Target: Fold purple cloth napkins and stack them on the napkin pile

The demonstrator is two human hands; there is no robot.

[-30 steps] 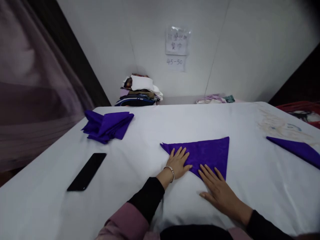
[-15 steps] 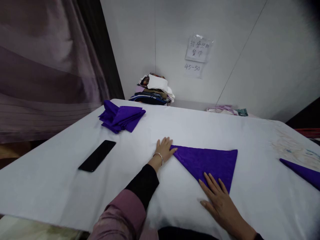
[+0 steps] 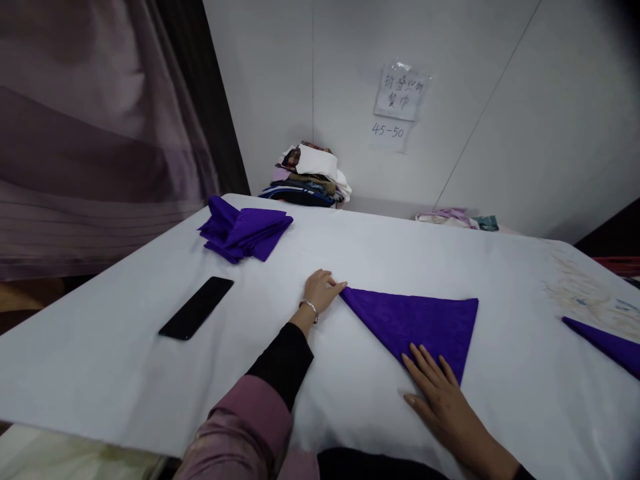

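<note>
A purple cloth napkin (image 3: 425,320), folded into a flat triangle, lies on the white-covered table (image 3: 360,413). At its narrow left tip, my left hand (image 3: 321,291) has thumb and fingers closed in a pinch on the corner. My right hand (image 3: 445,400) rests flat on the lower part of the napkin, fingers spread, covering some of its near edge. A bracelet circles my left wrist.
Crumpled purple cloths (image 3: 245,230) sit at the far left, with a black phone (image 3: 197,308) nearer. Another folded purple cloth (image 3: 603,347) lies at the right edge. Beyond the table are piled clothes (image 3: 307,177) and a wall with handwritten paper signs (image 3: 400,93).
My left hand has gone from lying flat with fingers spread to pinching the napkin's left tip. The right hand stays on the lower part. The view has shifted slightly.
</note>
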